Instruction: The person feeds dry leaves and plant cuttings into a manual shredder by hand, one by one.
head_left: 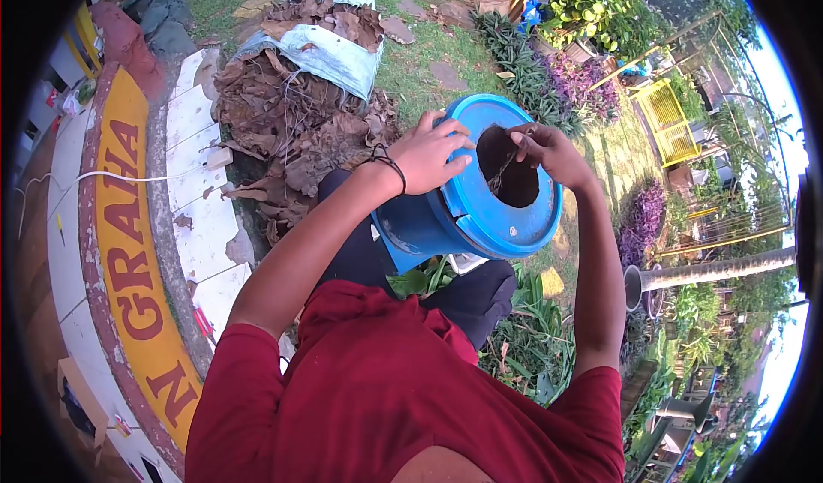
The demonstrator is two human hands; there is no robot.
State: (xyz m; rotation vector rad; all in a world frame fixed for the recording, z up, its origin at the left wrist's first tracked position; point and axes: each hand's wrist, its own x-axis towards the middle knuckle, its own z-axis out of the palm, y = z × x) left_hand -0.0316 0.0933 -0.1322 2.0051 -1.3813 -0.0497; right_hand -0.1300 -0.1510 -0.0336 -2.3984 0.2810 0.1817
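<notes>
A blue plastic bucket [417,226] leans tilted between my knees, its blue lid [523,230] facing up with a large round hole cut in it. My left hand [431,155] grips the lid's near-left rim, fingers curled over the top; a dark cord is around that wrist. Over the hole's upper right edge, my right hand [549,150] is closed in a pinch on a thin, twisted, wire-like strand [504,173] that hangs into the hole. The bucket's inside is dark, and what lies in it I cannot make out.
Dry brown leaves [300,144] spill from a pale blue sack [339,54] on my left. Beside them runs a white tiled ledge [193,153] with a white cable [129,174]. Green plants [536,346], a grey pipe [711,269] and a yellow metal rack [667,123] are to the right.
</notes>
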